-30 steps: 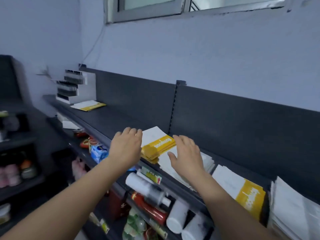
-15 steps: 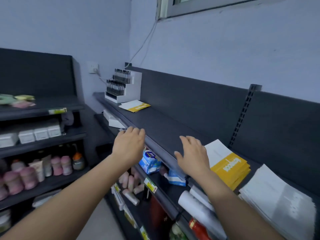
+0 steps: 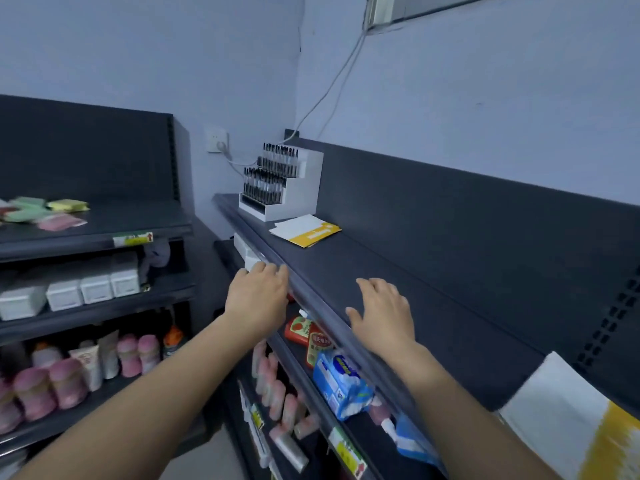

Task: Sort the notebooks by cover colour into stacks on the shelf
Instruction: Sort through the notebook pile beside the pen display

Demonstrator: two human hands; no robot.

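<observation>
**Q:** While both arms reach toward the dark grey metal top shelf [image 3: 398, 258], where do the notebooks lie?

**A:** They lie at two sites. A small stack of white-and-yellow paper-covered notebooks [image 3: 306, 230] lies flat at the far end of the shelf. It is just beside a white tiered pen display stand [image 3: 291, 188] and well apart from both hands. A second white-and-yellow notebook [image 3: 571, 427] lies at the near right, cut off by the edge of the view, beyond the right forearm.

**Q:** How is the left hand [image 3: 258, 299] posed?

**A:** Its back faces up at the shelf's front lip. The fingers are bent and close together, and nothing shows between them. The fingertips are hidden behind the knuckles, so contact with the lip cannot be told.

**Q:** And the right hand [image 3: 384, 313]?

**A:** It is palm down over a bare stretch of the shelf top. The fingers are nearly straight and slightly apart, the thumb points out to the left, and it holds nothing. Whether the palm touches the surface cannot be told.

**Q:** What else is in view?

**A:** On the tier beneath the lip lie red sachets [image 3: 308, 336] and a blue-and-white soft packet [image 3: 341, 379]. To the left, a separate dark shelving unit [image 3: 97, 230] carries white rectangular boxes [image 3: 93, 289] and, one level lower, pink bottles [image 3: 138, 355]. A white wall socket [image 3: 217, 141] sits in the corner with a pale cable running from it.
</observation>
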